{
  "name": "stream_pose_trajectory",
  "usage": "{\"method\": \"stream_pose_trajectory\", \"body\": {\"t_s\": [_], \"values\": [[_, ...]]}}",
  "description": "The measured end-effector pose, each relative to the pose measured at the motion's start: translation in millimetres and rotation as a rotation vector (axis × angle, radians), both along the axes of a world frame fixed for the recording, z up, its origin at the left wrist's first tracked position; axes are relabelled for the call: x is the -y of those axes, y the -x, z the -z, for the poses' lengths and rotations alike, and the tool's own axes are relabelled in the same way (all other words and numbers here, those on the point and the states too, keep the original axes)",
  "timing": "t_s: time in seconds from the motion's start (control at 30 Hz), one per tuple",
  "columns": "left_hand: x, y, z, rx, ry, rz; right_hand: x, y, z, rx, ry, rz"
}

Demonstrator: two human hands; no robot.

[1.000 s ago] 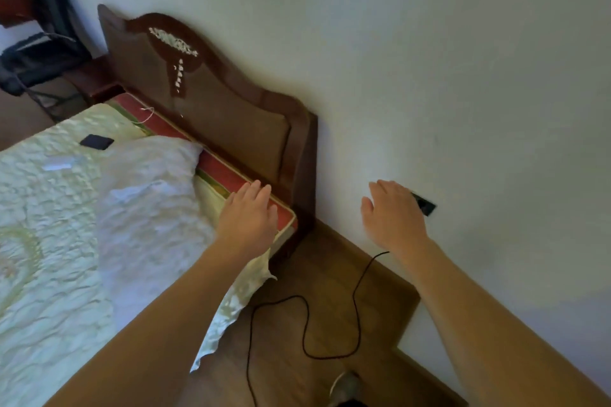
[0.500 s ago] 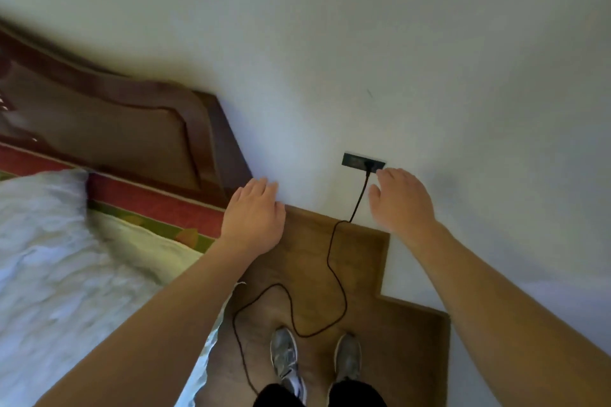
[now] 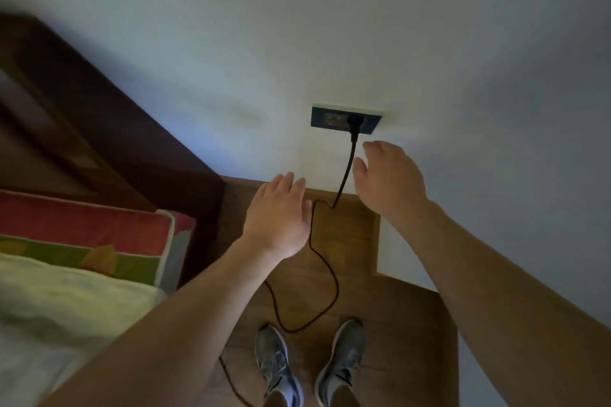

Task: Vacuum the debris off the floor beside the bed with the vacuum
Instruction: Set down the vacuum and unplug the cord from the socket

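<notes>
- Two hands reach forward and down, both empty; neither one touches the cord.
- Left hand (image 3: 277, 218): palm down, fingers straight and close together, held over the floor (image 3: 396, 307) beside the bed, just left of the cord.
- Right hand (image 3: 390, 178): fingers relaxed and slightly spread, thumb apart, gripping nothing; it hangs just right of the cord and just below the plug (image 3: 353, 120).
- Black cord (image 3: 334, 277): the only part of the vacuum's equipment in view. Its plug sits in the right half of a dark wall socket (image 3: 330, 119). The cord drops down the white wall (image 3: 363, 26), meets the floor between the hands, loops between the shoes and leaves at the lower edge.
- Shoes: a left (image 3: 274, 363) and a right (image 3: 344, 357) grey trainer stand on the wooden floor, toes toward the wall.
- Bed, at left: dark wooden headboard (image 3: 99, 129) against the wall, a red-and-green mattress edge (image 3: 86, 225) and a pale cover (image 3: 66, 301).
</notes>
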State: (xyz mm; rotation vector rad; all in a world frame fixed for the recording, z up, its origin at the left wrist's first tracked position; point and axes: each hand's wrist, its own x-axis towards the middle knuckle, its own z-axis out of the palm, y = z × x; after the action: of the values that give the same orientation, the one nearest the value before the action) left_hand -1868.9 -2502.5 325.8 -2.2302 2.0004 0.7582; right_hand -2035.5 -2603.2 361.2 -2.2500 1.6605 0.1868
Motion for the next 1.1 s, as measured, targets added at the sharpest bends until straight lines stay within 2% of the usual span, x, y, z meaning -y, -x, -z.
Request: {"method": "stream_pose_trajectory", "body": {"t_s": [0.1, 0.27, 0.47, 0.67, 0.9, 1.1], "values": [[17.7, 11.3, 42.3, -0.032, 0.013, -0.005, 16.1, 0.9, 31.6, 0.080, -0.002, 0.063], [37.0, 28.2, 84.2, -0.149, 0.109, 0.015, 28.3, -2.0, 57.1, 0.337, 0.061, 0.187], [42.2, 46.4, 120.1, -0.282, 0.276, 0.033, 33.0, -7.6, 79.9, 0.583, 0.146, 0.254], [40.4, 52.7, 132.8, -0.343, 0.354, -0.073, 31.8, -15.0, 85.1, 0.816, 0.099, 0.324], [29.4, 54.5, 125.7, -0.406, 0.333, -0.102, 34.1, -21.4, 78.9, 0.913, -0.073, 0.448], [19.0, 50.9, 121.3, -0.441, 0.399, -0.133, 34.9, -24.4, 74.2, 0.891, -0.092, 0.492]]}}
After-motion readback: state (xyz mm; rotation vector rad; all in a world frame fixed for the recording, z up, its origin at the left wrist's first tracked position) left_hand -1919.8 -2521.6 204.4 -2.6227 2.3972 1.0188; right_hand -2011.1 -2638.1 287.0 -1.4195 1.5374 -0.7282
